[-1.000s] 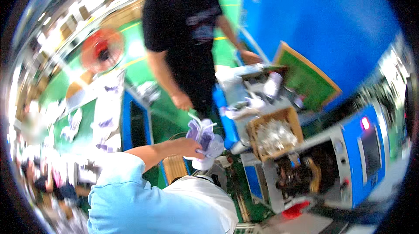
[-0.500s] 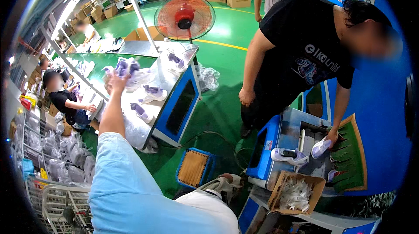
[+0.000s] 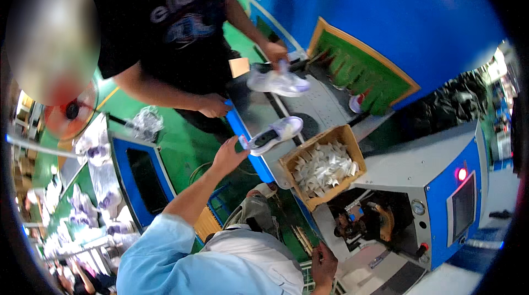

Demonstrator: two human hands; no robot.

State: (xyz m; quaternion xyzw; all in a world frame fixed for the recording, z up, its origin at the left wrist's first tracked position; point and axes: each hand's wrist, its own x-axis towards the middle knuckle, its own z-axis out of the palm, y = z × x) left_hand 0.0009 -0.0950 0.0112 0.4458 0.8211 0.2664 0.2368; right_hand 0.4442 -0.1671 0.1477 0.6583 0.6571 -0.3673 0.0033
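My left hand (image 3: 230, 154) reaches forward with thumb and fingers apart. Its fingertips are at the heel end of a white and lilac sneaker (image 3: 275, 135) on the grey machine bed; whether they touch it I cannot tell. Low on the right, my right hand (image 3: 324, 264) hangs beside the machine with loosely bent fingers, apparently holding nothing. Across the bed a co-worker's hand (image 3: 274, 52) grips a second white and lilac sneaker (image 3: 284, 82) over the metal surface. Their other hand (image 3: 214, 105) rests by the blue edge.
A cardboard box (image 3: 286, 165) of crumpled white pieces stands close to the near sneaker. Right of it is a blue and grey machine (image 3: 452, 201) with an open cavity and a lit red lamp. A green fringed flap (image 3: 358, 69) borders the bed. More sneakers (image 3: 99, 154) lie on the left bench.
My view has swung right, from the bench to the machine. My left hand has left the bench's shoes and is at the bed's sneaker. The co-worker has lifted a sneaker. My right hand has appeared.
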